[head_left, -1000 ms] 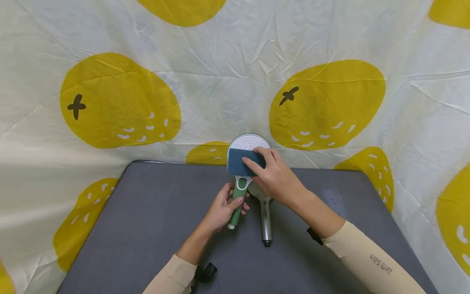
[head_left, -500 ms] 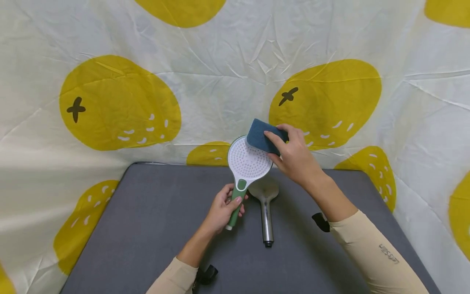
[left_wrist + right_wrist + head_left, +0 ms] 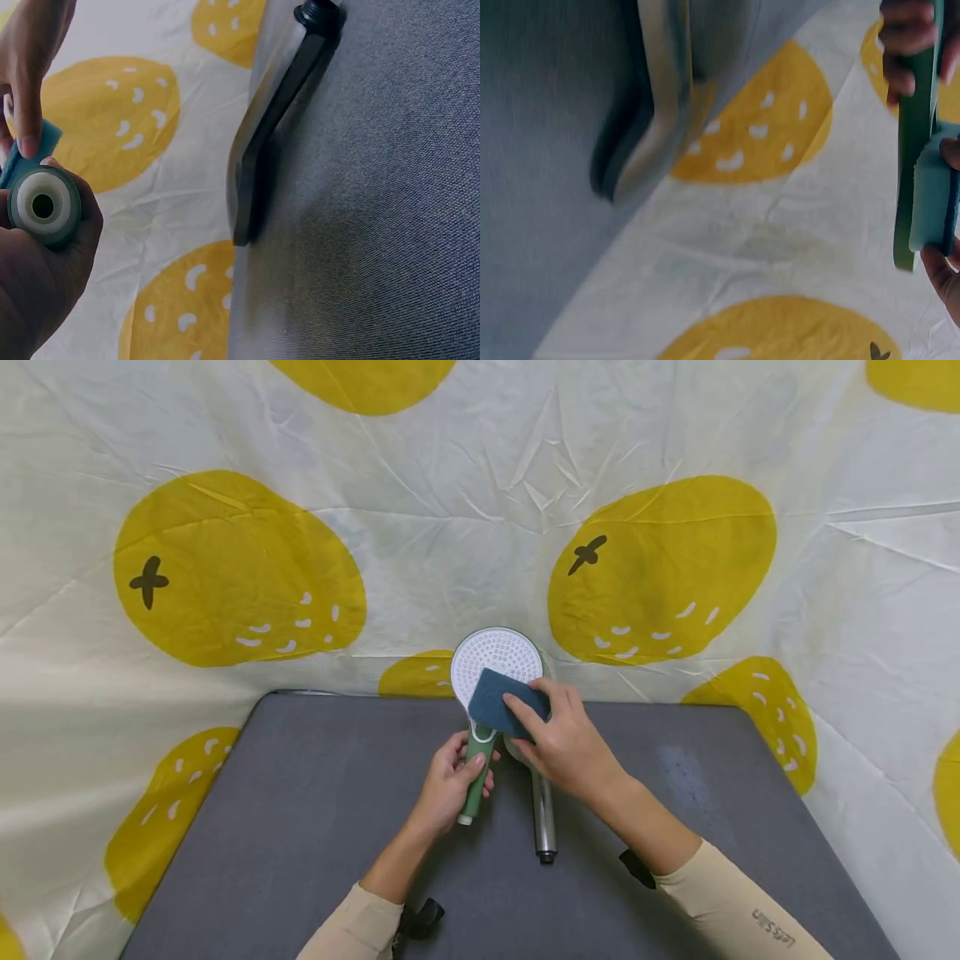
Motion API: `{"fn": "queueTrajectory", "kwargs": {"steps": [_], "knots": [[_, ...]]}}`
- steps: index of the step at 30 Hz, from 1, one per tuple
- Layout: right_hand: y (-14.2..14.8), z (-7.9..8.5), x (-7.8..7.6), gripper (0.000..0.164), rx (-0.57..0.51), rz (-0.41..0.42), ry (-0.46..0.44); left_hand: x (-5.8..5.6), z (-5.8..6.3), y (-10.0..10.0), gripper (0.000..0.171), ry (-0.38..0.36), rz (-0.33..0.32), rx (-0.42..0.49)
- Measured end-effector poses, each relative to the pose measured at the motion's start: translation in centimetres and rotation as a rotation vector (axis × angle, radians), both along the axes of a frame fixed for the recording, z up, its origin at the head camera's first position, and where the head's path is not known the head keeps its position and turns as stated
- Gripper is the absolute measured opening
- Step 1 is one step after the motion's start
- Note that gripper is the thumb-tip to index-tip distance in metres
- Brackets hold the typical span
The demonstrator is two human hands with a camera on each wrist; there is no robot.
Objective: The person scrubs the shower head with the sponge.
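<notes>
My left hand grips the green handle of a shower head, its white nozzle face tilted up toward me. A blue sponge is pinched between the fingers and thumb of my right hand; it covers the lower right of the nozzle face. In the right wrist view the sponge lies flat against the face side, its light blue layer inward and dark layer outward. The handle's hollow end points at the camera in the left wrist view, with my fingers wrapped round it.
A second, silver shower head lies on the grey table just behind and right of my hands, its head partly hidden by my right hand. A white cloth with yellow fruit prints hangs behind the table. A damp-looking patch marks the table at right.
The sponge went from across the nozzle face to its upper right edge, then back down and left over the lower face. The green shower head tilted slightly and shifted a little left.
</notes>
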State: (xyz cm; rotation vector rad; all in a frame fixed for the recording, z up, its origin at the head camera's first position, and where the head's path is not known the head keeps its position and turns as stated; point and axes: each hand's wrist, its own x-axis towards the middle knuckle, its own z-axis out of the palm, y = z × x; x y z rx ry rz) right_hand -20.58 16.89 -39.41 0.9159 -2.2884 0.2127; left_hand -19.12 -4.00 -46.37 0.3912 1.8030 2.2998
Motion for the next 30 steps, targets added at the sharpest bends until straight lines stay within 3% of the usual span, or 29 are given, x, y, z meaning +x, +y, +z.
{"fn": "queueTrajectory", "kwargs": {"steps": [5,10,15,22,30], "knots": [[-1.1,-1.0,1.1,0.063,-0.013,0.047,0.007,-0.1,0.1,-0.2,0.029,0.009,-0.001,0.049],[-0.8,-1.3,1.1,0.062,-0.078,0.085,0.016,0.0,0.3,-0.4,0.032,0.009,-0.069,0.117],[0.6,-0.2,0.1,0.065,-0.199,0.044,0.036,0.0,0.4,-0.7,0.038,0.010,-0.136,0.154],[2.3,1.5,-0.9,0.068,-0.330,-0.019,-0.013,0.2,0.2,-0.7,0.036,0.002,-0.194,0.185],[1.0,-1.0,-0.1,0.074,-0.259,0.032,0.017,0.2,0.4,-0.3,0.037,-0.074,-0.174,0.218]]}}
